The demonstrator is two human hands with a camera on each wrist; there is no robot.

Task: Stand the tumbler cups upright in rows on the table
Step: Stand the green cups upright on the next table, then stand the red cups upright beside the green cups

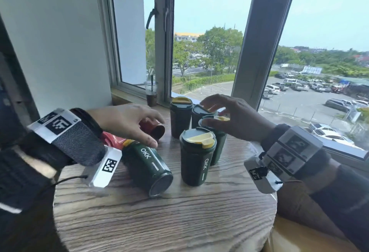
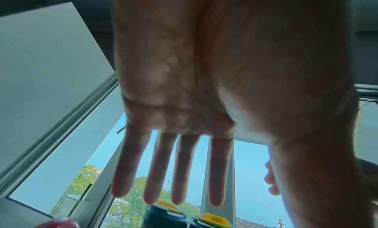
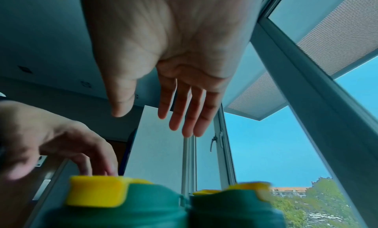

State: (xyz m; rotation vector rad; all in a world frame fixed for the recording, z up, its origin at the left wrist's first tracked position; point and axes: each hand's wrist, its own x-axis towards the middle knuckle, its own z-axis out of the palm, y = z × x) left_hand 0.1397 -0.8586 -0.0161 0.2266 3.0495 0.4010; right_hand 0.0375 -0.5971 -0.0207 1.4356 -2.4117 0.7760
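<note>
Several dark green tumblers with yellow lids stand upright in a cluster on the round wooden table (image 1: pixel 159 221); the nearest upright tumbler (image 1: pixel 197 160) is at its centre. One green tumbler (image 1: pixel 147 169) lies on its side, base toward me. A red tumbler (image 1: pixel 154 130) lies on its side behind it, and another red tumbler (image 1: pixel 111 139) is half hidden under my left wrist. My left hand (image 1: pixel 137 124) hovers over the lying tumblers with fingers straight (image 2: pixel 174 175), thumb close to the lying green one. My right hand (image 1: pixel 225 116) is spread open above the upright lids (image 3: pixel 98 191), holding nothing.
A clear plastic iced-drink cup with a straw (image 1: pixel 151 94) stands on the window sill behind the table. The window frame (image 1: pixel 259 52) and a white wall (image 1: pixel 60 42) close in the far side. The table's rounded front edge is near me.
</note>
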